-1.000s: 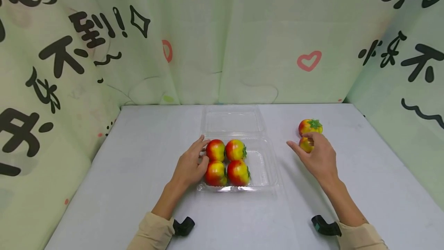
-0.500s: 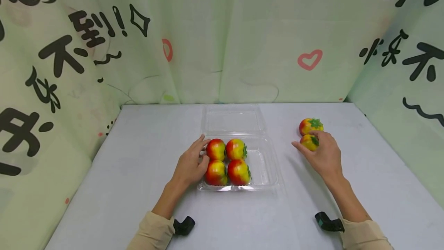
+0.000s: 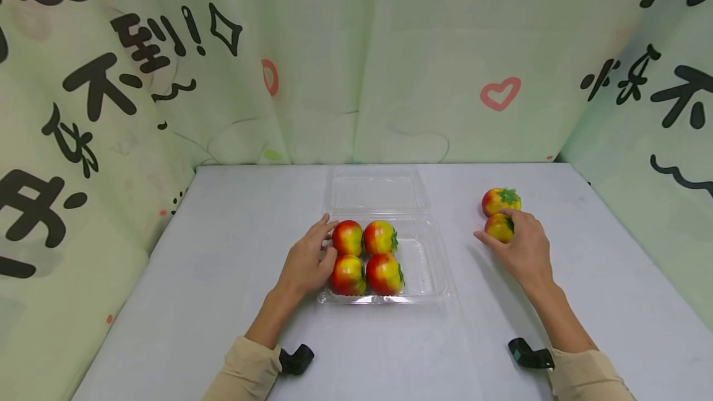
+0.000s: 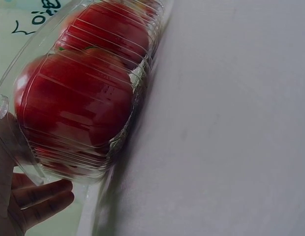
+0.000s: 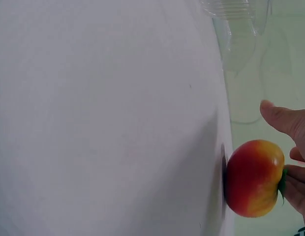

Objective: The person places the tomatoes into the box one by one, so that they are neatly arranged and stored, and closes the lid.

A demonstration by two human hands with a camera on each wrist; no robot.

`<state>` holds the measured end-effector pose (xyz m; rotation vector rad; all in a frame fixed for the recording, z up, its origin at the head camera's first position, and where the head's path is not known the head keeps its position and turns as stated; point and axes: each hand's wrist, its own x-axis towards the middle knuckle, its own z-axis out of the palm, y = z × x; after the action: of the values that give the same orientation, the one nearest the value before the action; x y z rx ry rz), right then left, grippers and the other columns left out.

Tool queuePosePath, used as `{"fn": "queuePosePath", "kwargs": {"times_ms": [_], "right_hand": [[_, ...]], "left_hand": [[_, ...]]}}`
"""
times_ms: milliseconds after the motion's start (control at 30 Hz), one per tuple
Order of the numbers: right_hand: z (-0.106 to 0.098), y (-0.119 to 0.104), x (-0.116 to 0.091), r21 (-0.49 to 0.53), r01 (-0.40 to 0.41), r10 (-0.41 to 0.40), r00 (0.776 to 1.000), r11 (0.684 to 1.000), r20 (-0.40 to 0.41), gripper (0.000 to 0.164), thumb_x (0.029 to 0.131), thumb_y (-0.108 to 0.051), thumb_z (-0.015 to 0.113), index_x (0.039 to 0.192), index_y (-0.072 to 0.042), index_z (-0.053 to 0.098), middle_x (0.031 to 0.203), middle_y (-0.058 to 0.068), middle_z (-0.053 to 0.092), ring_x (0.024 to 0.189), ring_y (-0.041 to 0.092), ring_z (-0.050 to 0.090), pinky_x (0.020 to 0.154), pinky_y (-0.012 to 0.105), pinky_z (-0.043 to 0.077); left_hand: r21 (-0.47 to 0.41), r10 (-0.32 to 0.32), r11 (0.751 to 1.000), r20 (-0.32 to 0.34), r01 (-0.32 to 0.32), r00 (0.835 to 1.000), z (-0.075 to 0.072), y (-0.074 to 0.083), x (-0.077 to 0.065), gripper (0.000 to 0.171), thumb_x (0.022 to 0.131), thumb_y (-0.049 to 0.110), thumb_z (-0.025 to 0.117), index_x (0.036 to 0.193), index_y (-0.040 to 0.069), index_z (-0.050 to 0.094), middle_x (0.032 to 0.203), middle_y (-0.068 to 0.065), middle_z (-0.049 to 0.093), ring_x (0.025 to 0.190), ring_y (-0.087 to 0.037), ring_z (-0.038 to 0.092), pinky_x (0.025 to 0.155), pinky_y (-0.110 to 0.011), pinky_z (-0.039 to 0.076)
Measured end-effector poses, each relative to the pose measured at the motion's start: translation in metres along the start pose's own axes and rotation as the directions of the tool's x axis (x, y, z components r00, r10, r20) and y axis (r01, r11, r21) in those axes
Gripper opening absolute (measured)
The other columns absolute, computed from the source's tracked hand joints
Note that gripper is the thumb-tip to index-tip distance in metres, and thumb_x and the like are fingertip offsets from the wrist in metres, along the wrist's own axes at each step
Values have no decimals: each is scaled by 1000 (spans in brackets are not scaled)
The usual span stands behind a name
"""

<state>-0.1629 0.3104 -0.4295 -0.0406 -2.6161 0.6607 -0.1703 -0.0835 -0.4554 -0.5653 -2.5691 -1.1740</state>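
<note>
A clear hinged plastic box (image 3: pixel 420 258) lies with its lid back on the table. In its left part sit several red-and-yellow round fruits (image 3: pixel 384 274) with green leafy caps. My left hand (image 3: pixel 306 262) rests against the box's left side; in the left wrist view some fingers (image 4: pixel 46 201) extend past its end. To the right, my right hand (image 3: pixel 523 249) is at a similar fruit (image 3: pixel 498 228) standing on the table. In the right wrist view its fingers (image 5: pixel 295 184) touch the green cap, while the thumb (image 5: pixel 278 115) stays apart from the fruit (image 5: pixel 253 177).
Another capped fruit (image 3: pixel 501 200) stands just behind the one at my right hand. The transparent lid (image 3: pixel 379 187) extends toward the table's back edge. Light green printed curtains (image 3: pixel 423 79) border the white table (image 3: pixel 239 215) at the back and sides.
My right hand has moved slightly right, in around the nearer loose fruit, its thumb coming closer to it. My left hand and the box have stayed in place.
</note>
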Motion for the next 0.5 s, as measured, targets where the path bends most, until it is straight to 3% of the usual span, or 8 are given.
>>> {"fn": "queuePosePath", "kwargs": {"times_ms": [500], "right_hand": [[-6,9,-3,-35,-98,99,994,995,52,69,84,-14,82,139,12,51,131,36,48,121,52,42,103,67,40]], "left_hand": [[-11,-7,1000,2,7,1000,0,2,0,49,91,9,58,139,0,60,152,-21,51,106,-32,73,89,-44,61]]}}
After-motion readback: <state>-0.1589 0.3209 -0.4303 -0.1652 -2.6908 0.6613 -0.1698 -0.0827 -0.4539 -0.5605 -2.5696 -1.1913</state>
